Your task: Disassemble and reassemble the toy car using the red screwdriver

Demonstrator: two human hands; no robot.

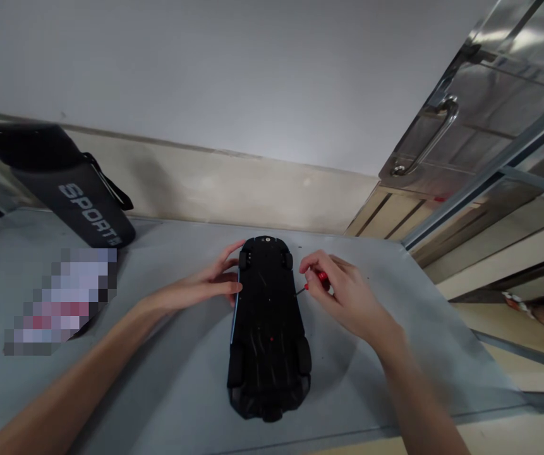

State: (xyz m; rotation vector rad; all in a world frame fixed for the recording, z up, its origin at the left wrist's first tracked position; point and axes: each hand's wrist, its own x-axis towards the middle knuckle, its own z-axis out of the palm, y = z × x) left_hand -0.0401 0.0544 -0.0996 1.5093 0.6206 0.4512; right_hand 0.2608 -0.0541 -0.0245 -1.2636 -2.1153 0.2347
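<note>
A toy car (272, 316) lies upside down on the grey table, its black underside and wheels facing up. Along its left side, my left hand (219, 278) grips the body, with thumb and fingers against the edge. My right hand (340, 287) is closed around a small screwdriver with a red handle (321, 278). The thin shaft points left, its tip at or close to the car's right edge; whether it touches is too small to tell. A small red spot shows on the rear half of the underside.
A black bottle (82, 196) marked SPORT, with a strap, stands at the back left. In front of it lies a pixelated, blurred-out item (66, 300). A wall rises behind the table (167, 392). Metal frame bars (489, 170) and a steel door handle (435, 142) are at the right.
</note>
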